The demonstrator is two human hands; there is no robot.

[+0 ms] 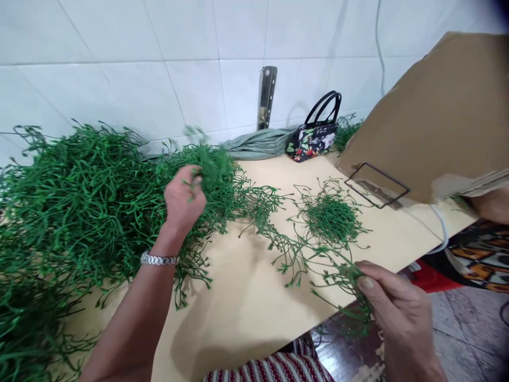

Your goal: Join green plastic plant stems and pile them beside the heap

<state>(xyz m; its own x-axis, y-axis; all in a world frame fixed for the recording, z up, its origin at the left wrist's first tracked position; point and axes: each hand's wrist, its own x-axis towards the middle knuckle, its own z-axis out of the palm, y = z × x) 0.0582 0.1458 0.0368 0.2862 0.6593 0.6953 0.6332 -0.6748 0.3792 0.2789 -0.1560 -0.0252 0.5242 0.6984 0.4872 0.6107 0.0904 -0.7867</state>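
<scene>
My left hand, with a metal watch band on its wrist, is closed on a few green artificial plant stems. They are smeared by motion and overlap the heap behind. Off the table's front edge, my right hand pinches a bunch of the same thin, branching stems between thumb and fingers. A large tangled heap of green stems covers the left side of the table. Between my hands, toward the right, lies a smaller round pile of stems.
A cardboard sheet or box rises at the right, with a wire frame before it. By the tiled wall stand a floral handbag, a grey-green cloth and a metal bracket. Another person's arm shows at the far right.
</scene>
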